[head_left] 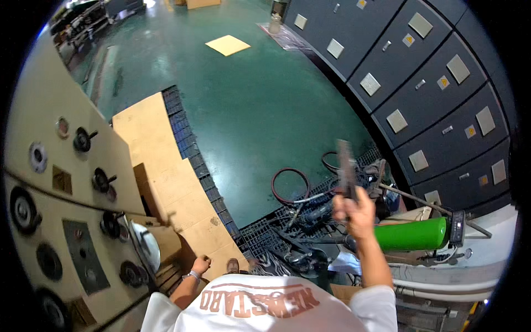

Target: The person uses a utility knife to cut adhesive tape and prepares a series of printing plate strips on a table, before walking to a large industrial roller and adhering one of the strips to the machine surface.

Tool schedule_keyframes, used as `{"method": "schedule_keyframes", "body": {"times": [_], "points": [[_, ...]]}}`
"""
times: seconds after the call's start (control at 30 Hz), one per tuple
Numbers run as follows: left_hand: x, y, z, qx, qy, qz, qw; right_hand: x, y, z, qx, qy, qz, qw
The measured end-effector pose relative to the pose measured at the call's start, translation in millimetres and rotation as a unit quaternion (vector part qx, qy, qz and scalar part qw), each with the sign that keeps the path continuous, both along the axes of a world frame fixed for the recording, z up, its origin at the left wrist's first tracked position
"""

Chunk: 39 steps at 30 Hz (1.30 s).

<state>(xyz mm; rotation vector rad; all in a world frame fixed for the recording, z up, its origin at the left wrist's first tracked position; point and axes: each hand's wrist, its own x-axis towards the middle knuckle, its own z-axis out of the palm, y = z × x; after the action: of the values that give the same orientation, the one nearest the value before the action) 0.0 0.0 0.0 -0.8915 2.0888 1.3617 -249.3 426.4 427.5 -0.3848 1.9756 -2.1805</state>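
Observation:
My right hand (355, 213) is closed around a long, flat grey blade-like tool (346, 160) with a dark lower part. Motion smears the tool, so its exact kind is unclear. It points away from me, raised above the black grating and the dark red hose (290, 185). Low on the left, my left hand (201, 264) hangs with its fingers curled, a band on its wrist. Whether anything is inside those fingers is hidden. That hand is over the cardboard sheets (193, 193) on the floor, near the beige machine (99, 182).
Black handwheels (23, 210) and crank knobs stick out of the machine at left. At right are a bright green cylinder (412, 233) and a row of dark grey cabinets (398, 72). Dark equipment (304, 254) lies on black grating. A yellowish sheet (228, 45) lies on the green floor.

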Motion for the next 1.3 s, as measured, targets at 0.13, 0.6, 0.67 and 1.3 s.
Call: {"method": "schedule_keyframes", "body": {"times": [0.13,0.6,0.67,1.3], "points": [[-22,-14,-50,-0.103,0.013,0.004,0.995,-83,-108,-29,-0.140,-0.073,0.121,0.980],[-329,-238,-39,-0.005,-0.085,0.165,0.983,-510,-499,-96,0.005,-0.125,0.408,0.904],[-384,-274,-25,0.023,-0.072,0.187,0.979,-594,-562,-90,0.096,-0.014,0.411,0.907],[-1372,-746,126,-0.044,0.226,0.139,0.963,-1255,-534,-266,0.501,-0.391,-0.145,0.758]]}}
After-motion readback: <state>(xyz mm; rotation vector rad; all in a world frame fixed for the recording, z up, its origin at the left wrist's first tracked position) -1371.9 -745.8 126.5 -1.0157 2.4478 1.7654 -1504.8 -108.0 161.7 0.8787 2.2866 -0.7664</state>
